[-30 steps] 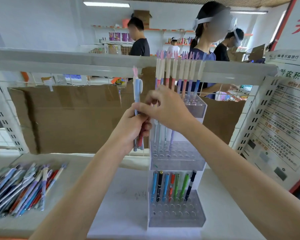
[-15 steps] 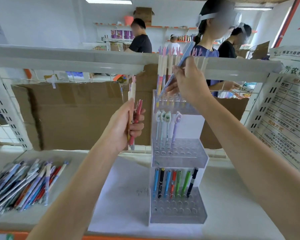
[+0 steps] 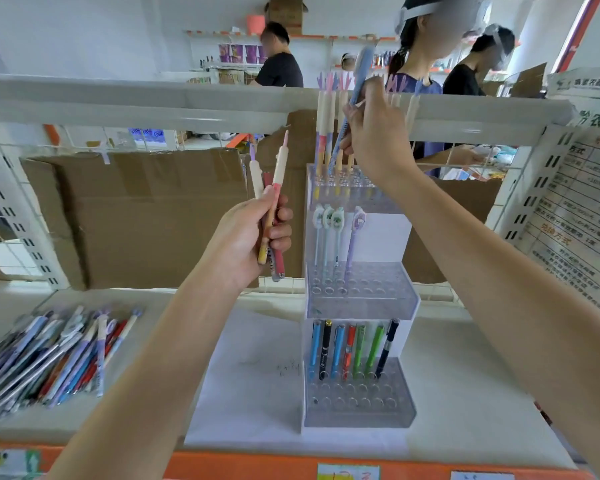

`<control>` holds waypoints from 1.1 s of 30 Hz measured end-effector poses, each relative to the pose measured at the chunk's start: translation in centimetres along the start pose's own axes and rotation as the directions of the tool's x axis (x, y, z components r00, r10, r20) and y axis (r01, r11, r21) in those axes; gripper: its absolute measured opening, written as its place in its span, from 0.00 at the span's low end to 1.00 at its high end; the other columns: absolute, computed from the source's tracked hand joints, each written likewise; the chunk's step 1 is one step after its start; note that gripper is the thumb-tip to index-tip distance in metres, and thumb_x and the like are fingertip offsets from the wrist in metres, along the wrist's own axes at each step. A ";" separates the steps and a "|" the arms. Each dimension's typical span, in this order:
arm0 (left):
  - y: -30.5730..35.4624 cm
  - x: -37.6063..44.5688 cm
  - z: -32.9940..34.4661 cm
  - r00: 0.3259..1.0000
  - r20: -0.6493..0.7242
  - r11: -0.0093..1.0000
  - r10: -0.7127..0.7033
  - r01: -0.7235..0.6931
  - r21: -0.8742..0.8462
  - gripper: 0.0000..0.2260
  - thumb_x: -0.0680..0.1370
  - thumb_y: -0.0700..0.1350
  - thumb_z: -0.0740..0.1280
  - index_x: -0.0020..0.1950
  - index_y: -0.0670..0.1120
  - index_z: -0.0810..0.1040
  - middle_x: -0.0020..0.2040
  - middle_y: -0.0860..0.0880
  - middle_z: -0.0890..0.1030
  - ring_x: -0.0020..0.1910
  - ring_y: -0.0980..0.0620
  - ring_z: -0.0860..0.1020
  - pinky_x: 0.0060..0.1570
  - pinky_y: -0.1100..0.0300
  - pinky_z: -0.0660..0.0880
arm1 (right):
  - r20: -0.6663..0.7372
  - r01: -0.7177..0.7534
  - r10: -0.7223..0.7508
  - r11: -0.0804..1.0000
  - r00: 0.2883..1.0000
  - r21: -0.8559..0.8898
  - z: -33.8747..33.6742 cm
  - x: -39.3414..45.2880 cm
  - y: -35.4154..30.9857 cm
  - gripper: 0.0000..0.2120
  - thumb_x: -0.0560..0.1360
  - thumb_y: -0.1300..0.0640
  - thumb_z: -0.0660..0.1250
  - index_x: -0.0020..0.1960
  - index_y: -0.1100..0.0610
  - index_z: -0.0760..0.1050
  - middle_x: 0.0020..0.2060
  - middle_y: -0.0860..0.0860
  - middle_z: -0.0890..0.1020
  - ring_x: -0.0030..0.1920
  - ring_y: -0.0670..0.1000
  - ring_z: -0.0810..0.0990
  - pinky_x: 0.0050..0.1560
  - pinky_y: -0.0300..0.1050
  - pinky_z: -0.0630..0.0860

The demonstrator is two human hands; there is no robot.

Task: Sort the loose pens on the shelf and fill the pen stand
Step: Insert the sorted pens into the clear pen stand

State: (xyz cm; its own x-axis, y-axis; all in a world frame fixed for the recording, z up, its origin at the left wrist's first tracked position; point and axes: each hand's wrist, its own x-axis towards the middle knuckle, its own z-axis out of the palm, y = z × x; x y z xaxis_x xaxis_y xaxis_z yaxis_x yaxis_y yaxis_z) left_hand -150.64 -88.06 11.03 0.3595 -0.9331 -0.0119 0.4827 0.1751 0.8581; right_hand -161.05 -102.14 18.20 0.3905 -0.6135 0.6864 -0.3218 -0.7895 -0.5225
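Blue pen (image 3: pixel 357 95) pinched in our right hand (image 3: pixel 378 133) angled toward the pen stand (image 3: pixel 361 299) top tier, upper centre; our left hand (image 3: pixel 250 237) gripped spare pens (image 3: pixel 272 216), probably ready for feeding.

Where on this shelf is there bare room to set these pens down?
Free: white shelf between the loose pen pile and the pen stand, and right of the stand. Crowded: the pile at left and the stand's top tier.

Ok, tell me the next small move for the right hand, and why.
Probably lower the blue pen into a free hole on the top tier of the stand. The right hand holds it tilted, tip just above that tier, among pens already standing there.
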 end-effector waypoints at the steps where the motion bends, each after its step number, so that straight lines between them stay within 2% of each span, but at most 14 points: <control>1: -0.1 0.0 0.0 1.000 0.008 1.000 0.003 -0.003 0.003 0.10 0.81 0.47 0.60 0.42 0.44 0.71 0.29 0.51 0.70 0.23 0.58 0.62 0.20 0.67 0.62 | -0.002 -0.005 0.005 1.000 1.000 -0.028 0.1 0.2 0.0 0.02 0.82 0.61 0.53 0.54 0.58 0.63 0.44 0.61 0.79 0.41 0.60 0.81 0.42 0.58 0.78; 6: -0.2 -0.1 0.1 1.000 0.024 1.000 0.015 -0.015 0.020 0.10 0.81 0.47 0.60 0.41 0.44 0.70 0.28 0.51 0.69 0.23 0.57 0.62 0.21 0.67 0.62 | -0.021 -0.001 -0.002 0.992 1.000 -0.127 0.6 0.7 0.2 0.07 0.81 0.61 0.53 0.58 0.60 0.65 0.45 0.60 0.78 0.41 0.59 0.81 0.42 0.60 0.78; 11: -0.2 -0.2 0.2 0.999 0.046 1.000 0.016 -0.017 0.017 0.10 0.81 0.47 0.60 0.42 0.44 0.70 0.28 0.51 0.69 0.23 0.57 0.62 0.21 0.67 0.62 | -0.019 -0.005 0.003 0.992 1.000 -0.124 0.4 0.6 -0.1 0.07 0.82 0.60 0.53 0.58 0.61 0.65 0.45 0.60 0.78 0.43 0.58 0.80 0.44 0.58 0.78; 15: -0.2 -0.4 0.1 0.998 0.053 1.000 0.020 -0.020 0.010 0.10 0.81 0.47 0.60 0.42 0.44 0.70 0.28 0.51 0.69 0.23 0.58 0.62 0.20 0.67 0.62 | -0.044 0.012 -0.015 0.998 0.999 -0.058 0.0 0.3 -0.3 0.03 0.82 0.58 0.55 0.54 0.58 0.64 0.43 0.59 0.79 0.40 0.58 0.81 0.41 0.58 0.78; 17: -0.2 -0.5 0.0 0.999 0.048 1.000 0.015 -0.015 0.001 0.10 0.81 0.46 0.60 0.41 0.44 0.70 0.28 0.51 0.69 0.23 0.58 0.62 0.20 0.67 0.62 | -0.085 0.025 -0.024 1.000 0.996 0.008 -0.8 -0.3 -0.4 0.04 0.82 0.58 0.55 0.54 0.59 0.64 0.40 0.56 0.78 0.37 0.54 0.80 0.39 0.49 0.79; 19: -0.4 -0.7 -0.1 0.999 0.049 1.000 0.004 -0.004 0.001 0.10 0.81 0.46 0.60 0.41 0.44 0.70 0.28 0.51 0.68 0.23 0.58 0.62 0.21 0.68 0.61 | -0.119 0.060 -0.052 0.996 0.992 0.067 -1.7 -1.5 -0.4 0.03 0.82 0.58 0.56 0.53 0.58 0.64 0.39 0.52 0.77 0.33 0.45 0.78 0.35 0.38 0.77; 22: -1.3 -1.1 0.0 0.997 0.075 1.000 -0.005 0.004 0.010 0.10 0.81 0.45 0.59 0.41 0.44 0.70 0.28 0.51 0.69 0.22 0.57 0.62 0.21 0.67 0.60 | -0.131 0.095 -0.083 0.992 0.988 0.087 -2.9 -3.8 0.0 0.04 0.81 0.58 0.58 0.50 0.56 0.62 0.36 0.49 0.76 0.28 0.40 0.76 0.33 0.33 0.74; 25: -2.7 -1.4 0.2 0.994 0.107 1.000 0.012 -0.014 0.020 0.09 0.81 0.44 0.58 0.42 0.43 0.69 0.28 0.51 0.69 0.22 0.57 0.62 0.21 0.67 0.60 | -0.101 0.074 -0.067 0.995 0.993 0.065 -3.5 -6.0 1.1 0.05 0.81 0.58 0.59 0.51 0.55 0.62 0.36 0.46 0.75 0.30 0.41 0.76 0.33 0.33 0.75; 29: -4.0 -1.5 0.3 0.994 0.106 0.999 0.024 -0.026 0.019 0.08 0.81 0.44 0.58 0.43 0.43 0.70 0.28 0.51 0.69 0.22 0.57 0.63 0.21 0.67 0.61 | 0.009 -0.007 0.007 1.000 1.000 0.007 -3.4 -8.5 3.1 0.03 0.81 0.58 0.59 0.51 0.56 0.64 0.38 0.55 0.80 0.34 0.50 0.80 0.34 0.39 0.76; 31: -4.2 -1.5 0.4 0.994 0.100 0.999 0.036 -0.037 0.008 0.08 0.81 0.44 0.58 0.43 0.43 0.70 0.28 0.51 0.69 0.22 0.57 0.63 0.21 0.67 0.61 | 0.054 -0.060 0.061 0.998 0.997 -0.009 -3.0 -9.4 4.2 0.03 0.80 0.57 0.59 0.51 0.57 0.65 0.39 0.56 0.80 0.34 0.48 0.79 0.34 0.35 0.75; 33: -4.3 -1.5 0.5 0.994 0.100 0.999 0.046 -0.047 0.004 0.08 0.81 0.44 0.58 0.43 0.42 0.70 0.28 0.51 0.69 0.22 0.57 0.63 0.21 0.66 0.61 | 0.083 -0.108 0.109 0.994 0.991 -0.017 -2.6 -10.0 4.9 0.04 0.81 0.57 0.59 0.52 0.57 0.65 0.39 0.55 0.80 0.34 0.44 0.79 0.35 0.36 0.77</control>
State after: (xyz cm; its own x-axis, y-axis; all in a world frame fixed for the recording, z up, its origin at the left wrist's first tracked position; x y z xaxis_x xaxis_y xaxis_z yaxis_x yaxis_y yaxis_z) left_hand -153.69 -87.57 7.60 0.2997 -0.9508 0.0789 0.4625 0.2171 0.8596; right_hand -168.75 -99.79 10.09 0.4237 -0.6948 0.5812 -0.3762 -0.7186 -0.5848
